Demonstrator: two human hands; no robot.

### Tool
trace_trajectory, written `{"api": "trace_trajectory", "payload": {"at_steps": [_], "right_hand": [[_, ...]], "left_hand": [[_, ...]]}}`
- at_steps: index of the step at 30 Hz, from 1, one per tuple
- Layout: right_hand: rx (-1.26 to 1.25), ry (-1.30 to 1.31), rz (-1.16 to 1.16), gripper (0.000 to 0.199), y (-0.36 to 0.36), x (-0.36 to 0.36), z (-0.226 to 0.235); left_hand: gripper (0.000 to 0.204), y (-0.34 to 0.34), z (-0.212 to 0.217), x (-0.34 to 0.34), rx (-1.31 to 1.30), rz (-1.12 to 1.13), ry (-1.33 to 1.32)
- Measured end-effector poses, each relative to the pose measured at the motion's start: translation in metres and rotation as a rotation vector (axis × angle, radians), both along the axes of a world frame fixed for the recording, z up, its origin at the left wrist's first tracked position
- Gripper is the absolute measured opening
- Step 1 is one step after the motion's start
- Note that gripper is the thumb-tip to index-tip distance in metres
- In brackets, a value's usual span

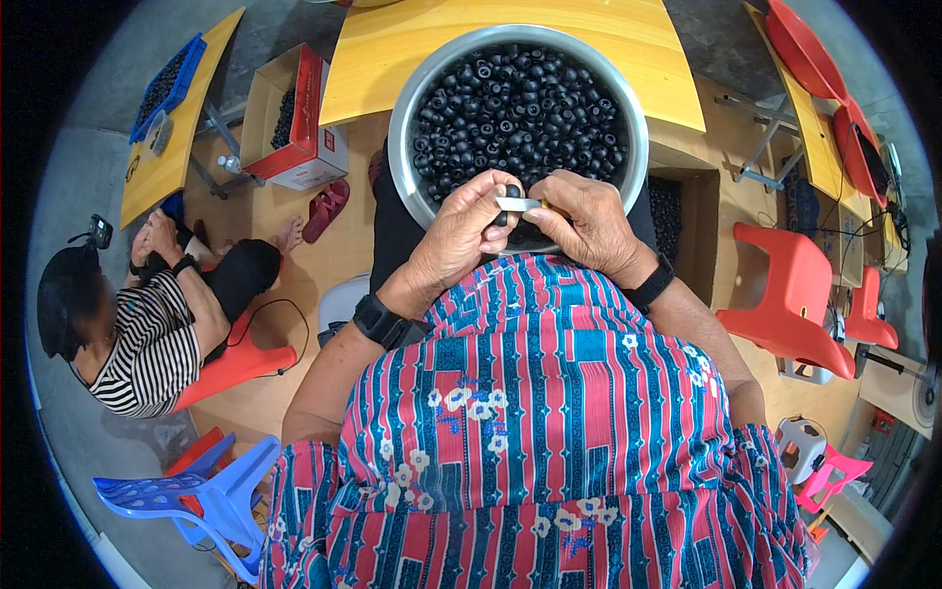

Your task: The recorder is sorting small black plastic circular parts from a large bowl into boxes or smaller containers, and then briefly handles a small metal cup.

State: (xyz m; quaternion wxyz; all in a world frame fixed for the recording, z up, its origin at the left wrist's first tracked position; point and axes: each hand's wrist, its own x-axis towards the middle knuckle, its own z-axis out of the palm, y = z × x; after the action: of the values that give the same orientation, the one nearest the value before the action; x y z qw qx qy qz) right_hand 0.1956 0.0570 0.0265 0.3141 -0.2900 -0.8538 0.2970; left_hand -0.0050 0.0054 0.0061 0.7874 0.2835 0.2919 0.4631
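Both my hands meet over the near rim of a large metal basin (397, 147). The basin is heaped with small, round, hollow black parts (520, 108). My left hand (461, 221) is closed, with black round pieces (512, 192) pinched between its thumb and fingers. Closed as well, my right hand (587, 221) grips a short, flat, whitish blade-like tool (520, 204), which lies across the black pieces. A bit of yellow shows by the right fingers. Its far end is hidden in the hand.
Behind the basin stands a yellow table (368, 79). A cardboard box (687, 236) of black parts is right of my knees, another box (319, 137) to the left. Red stools (785, 285) stand at right, a blue chair (221, 501) at left. Another person (147, 334) sits at left.
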Motion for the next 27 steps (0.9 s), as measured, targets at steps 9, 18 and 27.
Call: {"api": "trace_trajectory", "payload": {"at_steps": [9,18,27], "right_hand": [[0.003,-0.001,-0.011,0.023,0.000,0.000,0.000],[0.014,0.018,-0.023,0.022,0.000,0.001,-0.004],[-0.269,0.118,-0.304,0.021,0.010,0.004,-0.009]], "left_hand": [[0.021,-0.001,0.000,0.000,0.016,0.002,-0.039],[0.021,-0.001,-0.002,0.001,0.006,0.011,-0.054],[0.023,-0.004,0.003,0.004,0.011,0.006,-0.006]]}}
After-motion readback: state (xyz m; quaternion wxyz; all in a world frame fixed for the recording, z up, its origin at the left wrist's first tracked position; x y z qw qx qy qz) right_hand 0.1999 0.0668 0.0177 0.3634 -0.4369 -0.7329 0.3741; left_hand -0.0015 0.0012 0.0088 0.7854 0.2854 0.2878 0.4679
